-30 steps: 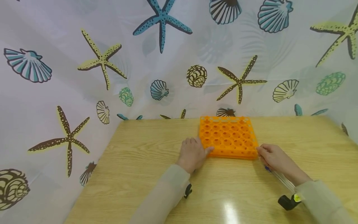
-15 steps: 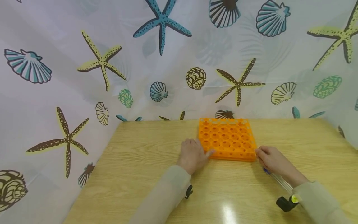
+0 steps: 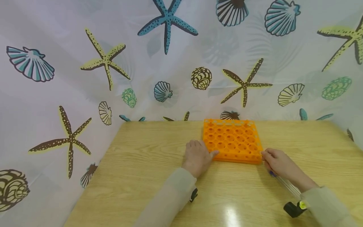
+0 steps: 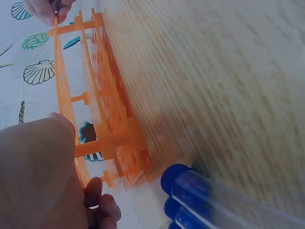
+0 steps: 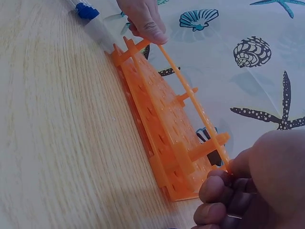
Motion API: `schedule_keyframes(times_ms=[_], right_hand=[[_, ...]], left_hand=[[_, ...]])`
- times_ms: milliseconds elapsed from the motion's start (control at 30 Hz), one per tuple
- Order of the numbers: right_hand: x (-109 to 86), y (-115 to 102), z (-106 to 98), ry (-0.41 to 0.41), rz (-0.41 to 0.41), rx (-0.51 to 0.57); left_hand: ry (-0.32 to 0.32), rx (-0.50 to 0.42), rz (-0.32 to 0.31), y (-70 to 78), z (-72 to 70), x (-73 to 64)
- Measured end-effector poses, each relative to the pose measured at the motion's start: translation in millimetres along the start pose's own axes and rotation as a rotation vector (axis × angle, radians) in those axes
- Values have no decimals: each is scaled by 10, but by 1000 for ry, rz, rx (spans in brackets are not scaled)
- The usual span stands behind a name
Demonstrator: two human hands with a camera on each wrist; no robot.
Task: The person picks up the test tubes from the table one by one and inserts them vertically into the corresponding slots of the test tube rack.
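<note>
An orange test tube rack (image 3: 231, 138) with tiers of round holes sits on the wooden table. My left hand (image 3: 197, 156) grips its front left corner, thumb along the front edge; in the left wrist view the fingers (image 4: 101, 204) curl at the top plate's edge. At the front right corner, my right hand (image 3: 276, 160) pinches the same plate between thumb and fingers, as the right wrist view shows with the right hand (image 5: 252, 191) close up. Gaps separate the rack's stacked plates, joined by short posts.
Several clear tubes with blue caps (image 4: 190, 188) lie beside the left hand, mostly hidden by the arm in the head view. Another clear tube (image 3: 287, 186) lies under the right forearm. A shell-and-starfish patterned cloth (image 3: 175, 69) rises behind the table (image 3: 141, 157).
</note>
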State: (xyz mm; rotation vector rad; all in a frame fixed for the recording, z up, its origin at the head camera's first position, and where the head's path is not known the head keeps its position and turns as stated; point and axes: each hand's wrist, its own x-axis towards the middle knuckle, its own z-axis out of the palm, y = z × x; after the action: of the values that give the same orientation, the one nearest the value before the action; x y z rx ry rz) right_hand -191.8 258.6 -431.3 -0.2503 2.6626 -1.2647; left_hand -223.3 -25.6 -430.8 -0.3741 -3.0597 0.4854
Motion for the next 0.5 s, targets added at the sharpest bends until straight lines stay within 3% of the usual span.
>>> schedule_keyframes(times_ms=[500], right_hand=[[-107, 59, -268, 85, 18, -279]], left_hand=[[-16, 24, -11, 8, -28, -6]])
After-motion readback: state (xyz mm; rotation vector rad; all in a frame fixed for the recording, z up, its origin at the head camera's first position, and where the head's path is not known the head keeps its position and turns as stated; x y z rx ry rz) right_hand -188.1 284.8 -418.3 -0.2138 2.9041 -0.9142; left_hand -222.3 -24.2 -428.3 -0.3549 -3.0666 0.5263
